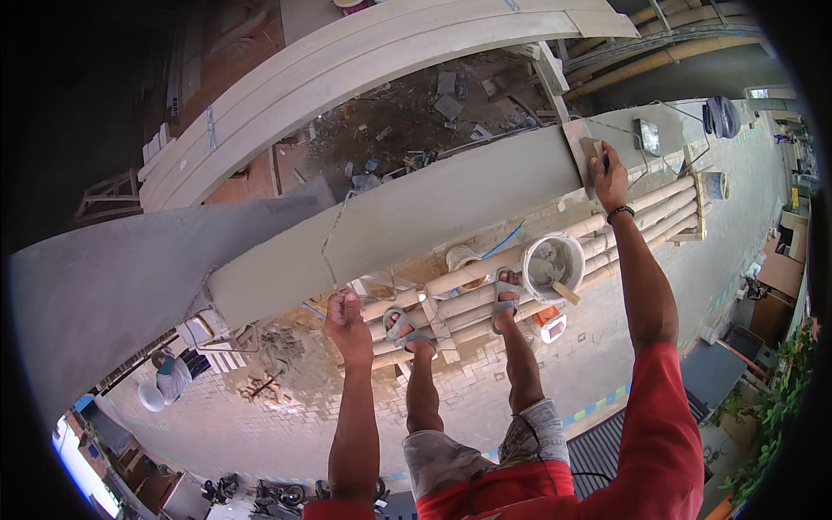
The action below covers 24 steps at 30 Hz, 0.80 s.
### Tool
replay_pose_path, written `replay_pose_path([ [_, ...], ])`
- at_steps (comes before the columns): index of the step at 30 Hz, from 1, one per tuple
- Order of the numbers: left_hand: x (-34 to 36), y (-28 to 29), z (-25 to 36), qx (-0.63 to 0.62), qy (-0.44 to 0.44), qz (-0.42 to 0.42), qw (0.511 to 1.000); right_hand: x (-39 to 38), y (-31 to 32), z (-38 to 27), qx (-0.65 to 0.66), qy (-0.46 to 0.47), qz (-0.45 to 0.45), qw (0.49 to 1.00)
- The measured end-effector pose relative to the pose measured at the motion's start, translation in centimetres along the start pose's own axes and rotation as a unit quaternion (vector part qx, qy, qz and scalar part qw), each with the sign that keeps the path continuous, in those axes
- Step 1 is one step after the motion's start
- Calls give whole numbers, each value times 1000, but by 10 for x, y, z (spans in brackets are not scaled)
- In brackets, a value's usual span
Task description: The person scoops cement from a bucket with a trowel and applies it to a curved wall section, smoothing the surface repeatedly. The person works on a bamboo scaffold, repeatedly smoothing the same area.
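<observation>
My right hand (609, 178), with a dark bracelet at the wrist, grips the handle of a plastering float (576, 152). The float's long narrow board lies across the right part of a smooth grey plastered beam (416, 208). Closer to me, beside the beam's near edge, my left hand (348, 321) is closed. A thin bent metal rod (328, 238) crosses the beam and ends just above those fingers; what they hold, if anything, is hidden. Between my hands and lower down, a white bucket (553, 267) contains grey mortar, with a wooden handle sticking out.
My sandalled feet stand on bamboo poles (481, 305) above a paved street (303, 425). Curved pale ledges (373, 74) rise beyond the beam, with rubble (442, 108) between. A dark rolled item (721, 117) rests at the beam's right end. Another person (172, 377) is below left.
</observation>
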<state>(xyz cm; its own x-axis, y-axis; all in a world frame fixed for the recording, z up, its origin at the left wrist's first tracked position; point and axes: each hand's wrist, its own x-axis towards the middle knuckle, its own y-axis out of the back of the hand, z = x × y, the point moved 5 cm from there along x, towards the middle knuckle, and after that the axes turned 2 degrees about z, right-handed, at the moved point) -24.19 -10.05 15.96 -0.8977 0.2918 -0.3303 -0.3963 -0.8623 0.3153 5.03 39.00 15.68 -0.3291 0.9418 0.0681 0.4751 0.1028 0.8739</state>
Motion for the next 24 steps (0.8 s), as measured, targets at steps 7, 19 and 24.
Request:
replay_pose_path([
  [7, -2, 0, 3, -33, 27, 9, 999, -76, -58, -105, 52, 58, 6, 997],
  [19, 6, -4, 0, -84, -1, -54, 995, -199, -152, -268, 456, -139, -204, 855],
  [24, 0, -4, 21, -53, -43, -59, 996, -183, -92, -200, 589, -247, -140, 757],
])
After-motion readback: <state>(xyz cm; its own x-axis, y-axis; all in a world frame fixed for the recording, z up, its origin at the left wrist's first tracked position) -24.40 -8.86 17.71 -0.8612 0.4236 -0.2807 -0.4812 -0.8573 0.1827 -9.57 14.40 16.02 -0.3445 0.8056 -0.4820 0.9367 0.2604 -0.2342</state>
